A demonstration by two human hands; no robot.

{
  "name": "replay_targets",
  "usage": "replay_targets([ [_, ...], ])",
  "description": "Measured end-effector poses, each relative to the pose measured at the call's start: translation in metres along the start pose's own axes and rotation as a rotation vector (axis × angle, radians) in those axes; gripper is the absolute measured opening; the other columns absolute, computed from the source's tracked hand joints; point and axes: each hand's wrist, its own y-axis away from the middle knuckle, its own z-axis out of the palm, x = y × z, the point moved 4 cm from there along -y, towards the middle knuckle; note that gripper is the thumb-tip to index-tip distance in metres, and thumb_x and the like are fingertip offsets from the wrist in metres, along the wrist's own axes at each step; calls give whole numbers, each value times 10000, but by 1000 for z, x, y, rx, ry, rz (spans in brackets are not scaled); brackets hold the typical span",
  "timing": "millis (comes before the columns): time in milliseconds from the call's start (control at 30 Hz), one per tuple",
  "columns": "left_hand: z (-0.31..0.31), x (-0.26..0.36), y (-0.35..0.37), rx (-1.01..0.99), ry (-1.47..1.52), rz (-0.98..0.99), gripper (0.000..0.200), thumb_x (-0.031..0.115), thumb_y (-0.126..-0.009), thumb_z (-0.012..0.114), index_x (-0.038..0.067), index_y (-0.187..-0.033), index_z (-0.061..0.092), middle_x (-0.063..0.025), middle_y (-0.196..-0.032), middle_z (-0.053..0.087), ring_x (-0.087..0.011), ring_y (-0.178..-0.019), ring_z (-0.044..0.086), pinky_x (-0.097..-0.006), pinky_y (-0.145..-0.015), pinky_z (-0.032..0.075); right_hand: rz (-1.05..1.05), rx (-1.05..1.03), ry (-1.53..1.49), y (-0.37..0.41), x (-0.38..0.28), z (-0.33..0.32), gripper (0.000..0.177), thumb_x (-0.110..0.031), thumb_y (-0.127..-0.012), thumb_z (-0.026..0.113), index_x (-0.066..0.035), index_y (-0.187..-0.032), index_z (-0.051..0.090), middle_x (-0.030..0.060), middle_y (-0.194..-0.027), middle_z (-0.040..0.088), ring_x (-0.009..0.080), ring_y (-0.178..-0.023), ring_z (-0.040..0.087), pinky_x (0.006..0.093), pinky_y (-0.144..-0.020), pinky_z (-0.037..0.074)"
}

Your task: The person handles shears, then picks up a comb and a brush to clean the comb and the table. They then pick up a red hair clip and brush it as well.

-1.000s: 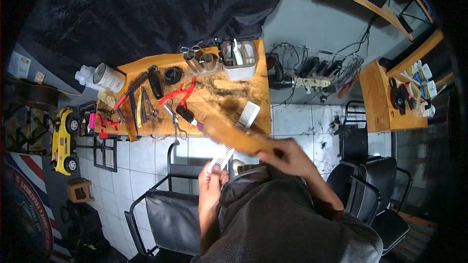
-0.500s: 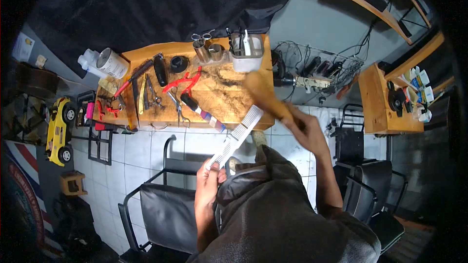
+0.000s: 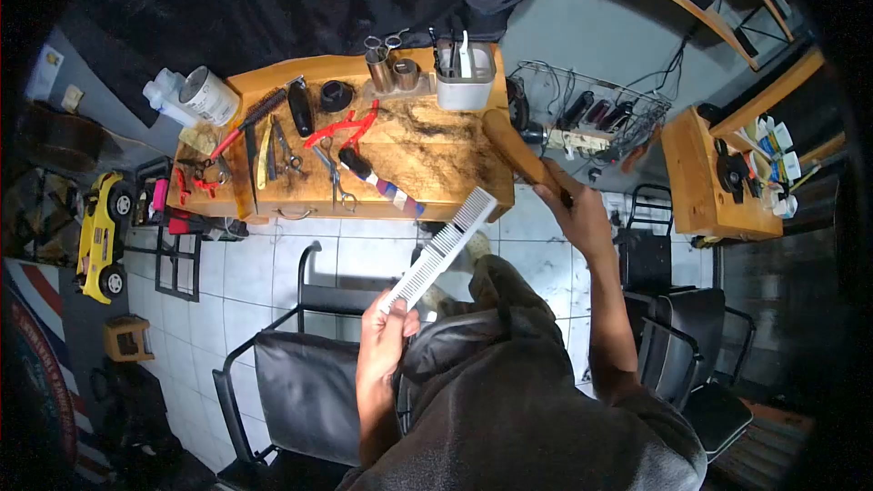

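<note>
My left hand [image 3: 386,332] pinches one end of a white comb [image 3: 441,250], which slants up and right in front of the table edge. In my right hand [image 3: 580,218] is the handle of a brown wooden brush [image 3: 516,147], held over the right edge of the wooden table [image 3: 436,150]. Its bristles cannot be made out. Comb and brush are apart. On the tabletop near the comb lie a small brush with a striped handle [image 3: 386,186], scissors [image 3: 338,184] and a red clip-like tool [image 3: 350,127].
A grey container [image 3: 466,91] with tools, metal cups [image 3: 382,73], a black clipper [image 3: 300,107] and a white tub [image 3: 214,98] stand or lie on the table. A wire rack [image 3: 600,109] holds clippers at right. A black chair [image 3: 305,391] stands at my left.
The brush has swung down and right, from over the tabletop to its right edge. My left hand still holds the comb in nearly the same place. The view has shifted slightly.
</note>
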Motion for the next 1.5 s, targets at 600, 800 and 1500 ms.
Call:
replay_targets([
  [600, 27, 1, -7, -11, -13, 45, 221, 215, -967, 482, -2, -928, 476, 5, -614, 371, -68, -538, 329, -219, -499, 317, 2, 108, -304, 20, 38, -8, 447, -270, -875, 636, 31, -1196, 557, 185, -934, 671, 164, -835, 634, 303, -724, 492],
  [800, 43, -5, -31, -172, 3, -110, 129, 65, -946, 434, -34, -966, 514, -19, -670, 440, -64, -565, 362, -214, -502, 314, 254, -162, -1081, 10, 53, 1, 358, -248, -888, 625, -5, -1115, 492, 25, -725, 561, 13, -443, 373, 170, -385, 268],
  [1500, 108, -6, -155, 466, -133, 241, 97, 21, -839, 654, -34, -915, 629, -56, -779, 650, -97, -688, 590, -215, -642, 472, 302, -67, -1223, -106, 87, -19, 250, -77, -844, 663, -70, -952, 437, -15, -702, 466, 56, -432, 396, 210, -382, 308],
])
